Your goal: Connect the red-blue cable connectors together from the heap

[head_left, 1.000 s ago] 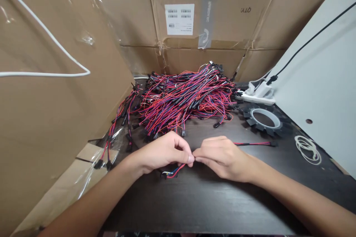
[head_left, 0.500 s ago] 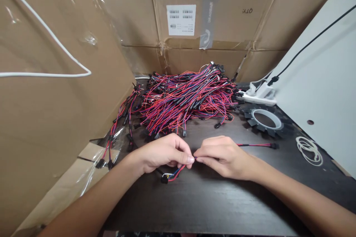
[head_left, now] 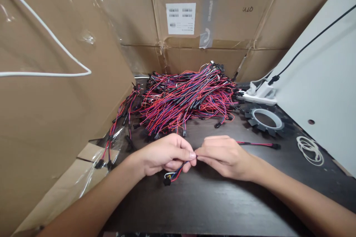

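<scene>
My left hand (head_left: 174,154) and my right hand (head_left: 222,155) are closed, fingertips almost touching, pinching one wire harness (head_left: 257,144) between them. Red, blue, white and yellow wires come out below my left fingers and end in a black connector (head_left: 167,181) just above the dark table (head_left: 194,207). On the other side of my right hand the harness runs out along the table to a second black connector (head_left: 276,146). The exact spot being pinched is hidden by my fingertips. Behind my hands lies a big heap of red, blue and black wire harnesses (head_left: 186,100).
A few harnesses (head_left: 114,129) hang at the left over clear plastic and cardboard. To the right are a roll with dark tape strips (head_left: 265,119), a coiled pale cord (head_left: 310,150) and a white power strip (head_left: 258,98). Cardboard boxes (head_left: 230,14) stand behind; a white panel (head_left: 322,63) bounds the right.
Both hands have shifted very slightly to the right with the harness, and its connectors have moved a little with it. The pinch stays closed in both.
</scene>
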A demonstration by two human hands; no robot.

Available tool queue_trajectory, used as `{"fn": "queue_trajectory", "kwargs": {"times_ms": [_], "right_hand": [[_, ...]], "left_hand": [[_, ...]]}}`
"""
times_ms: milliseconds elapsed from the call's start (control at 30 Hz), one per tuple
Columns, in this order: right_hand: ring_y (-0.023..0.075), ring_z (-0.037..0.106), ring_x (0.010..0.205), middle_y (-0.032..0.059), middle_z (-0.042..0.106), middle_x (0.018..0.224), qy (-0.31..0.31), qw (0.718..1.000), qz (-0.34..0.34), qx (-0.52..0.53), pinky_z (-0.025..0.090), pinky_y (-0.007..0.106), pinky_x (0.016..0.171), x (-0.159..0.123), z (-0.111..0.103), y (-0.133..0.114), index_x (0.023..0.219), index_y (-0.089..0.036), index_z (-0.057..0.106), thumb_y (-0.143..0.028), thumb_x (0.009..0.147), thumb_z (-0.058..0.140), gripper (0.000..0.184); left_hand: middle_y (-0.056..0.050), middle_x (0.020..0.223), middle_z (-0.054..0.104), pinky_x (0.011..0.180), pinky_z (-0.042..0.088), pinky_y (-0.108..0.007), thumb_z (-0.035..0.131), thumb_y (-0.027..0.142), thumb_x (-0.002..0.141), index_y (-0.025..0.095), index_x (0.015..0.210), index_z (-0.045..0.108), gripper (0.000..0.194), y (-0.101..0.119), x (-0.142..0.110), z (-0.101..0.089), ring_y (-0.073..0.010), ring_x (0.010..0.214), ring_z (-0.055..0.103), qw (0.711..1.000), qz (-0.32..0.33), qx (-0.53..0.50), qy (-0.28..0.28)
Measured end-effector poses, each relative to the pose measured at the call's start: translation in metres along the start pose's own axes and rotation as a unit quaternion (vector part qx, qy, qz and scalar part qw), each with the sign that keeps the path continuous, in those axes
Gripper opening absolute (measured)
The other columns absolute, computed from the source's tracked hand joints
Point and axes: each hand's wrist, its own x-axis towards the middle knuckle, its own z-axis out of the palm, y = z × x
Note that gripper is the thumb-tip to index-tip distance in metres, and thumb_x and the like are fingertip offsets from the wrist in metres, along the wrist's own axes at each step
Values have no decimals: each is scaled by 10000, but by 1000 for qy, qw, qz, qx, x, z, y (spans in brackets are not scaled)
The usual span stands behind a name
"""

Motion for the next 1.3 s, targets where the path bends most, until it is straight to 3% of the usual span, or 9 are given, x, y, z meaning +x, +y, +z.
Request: {"fn": "queue_trajectory", "kwargs": {"times_ms": [233,500,867,1100,1300], "right_hand": [[130,521,610,72,633,696,-5,999,17,27,412,253,568,1,-1,1,888,-74,657,-140,927,483,190],[135,503,598,69,613,661,-13,1000,-7,22,398,258,564,0,2,4,875,-59,664,-113,924,467,210],[130,496,616,55,601,684,-40,999,12,-2,395,253,590,-2,-1,7,893,-75,663,-131,928,457,215],[139,449,599,35,540,658,-98,993,37,-51,348,266,563,-3,0,10,912,-92,659,-173,952,407,268],[133,442,582,33,528,631,-82,995,9,-59,350,260,568,-1,-2,13,857,-102,649,-200,983,349,340]], "left_hand": [[-17,519,583,316,98,-152,683,272,697,84,661,612,204,2,-1,0,5,311,267,999,15,32,7],[-76,631,667,328,121,-158,643,258,742,74,721,639,186,3,-2,1,0,320,297,998,12,60,-3],[9,512,562,332,133,-159,608,218,703,92,702,625,128,1,1,5,-15,333,274,992,38,108,54],[17,517,566,436,272,-170,547,209,745,108,703,630,137,-3,6,6,-53,434,381,960,99,238,108],[32,549,562,473,316,-182,501,197,804,130,688,611,173,-3,4,10,-64,469,424,924,121,331,146]]}}
